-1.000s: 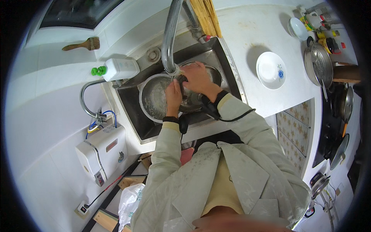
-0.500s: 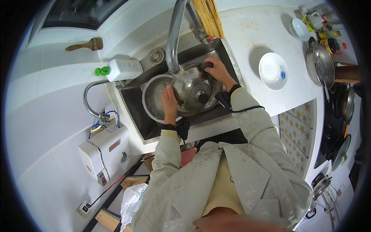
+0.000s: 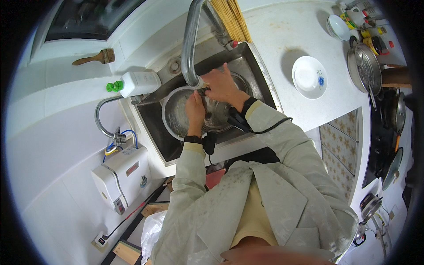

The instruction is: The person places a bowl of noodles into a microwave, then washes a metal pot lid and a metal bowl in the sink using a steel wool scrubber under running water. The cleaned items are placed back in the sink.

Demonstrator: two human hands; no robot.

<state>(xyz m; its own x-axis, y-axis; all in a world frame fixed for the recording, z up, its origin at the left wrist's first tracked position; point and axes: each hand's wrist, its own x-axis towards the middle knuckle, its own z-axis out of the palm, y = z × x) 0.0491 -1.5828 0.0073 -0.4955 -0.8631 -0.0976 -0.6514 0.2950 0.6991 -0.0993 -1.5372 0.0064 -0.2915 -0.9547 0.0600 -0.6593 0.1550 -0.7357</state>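
Note:
I lean over a steel sink (image 3: 254,70). A glass pot lid (image 3: 218,115) with a black knob lies tilted over a round metal pot (image 3: 174,112) in the basin. My left hand (image 3: 195,109) grips the lid's left rim. My right hand (image 3: 221,86) presses a dark scrubber (image 3: 204,91) onto the lid's upper left part, just under the spout of the curved tap (image 3: 189,42). Both hands nearly touch.
A white dish-soap bottle with a green cap (image 3: 134,83) lies left of the sink. A white bowl (image 3: 309,76) sits on the counter at right, with a steel lid (image 3: 364,66), jars and a stove beyond. A brush (image 3: 92,57) rests on the ledge. A water heater (image 3: 119,176) hangs lower left.
My right hand has swept the scrubber from the lid's far right rim back to its upper left, beside my left hand. The lid stays held in the sink.

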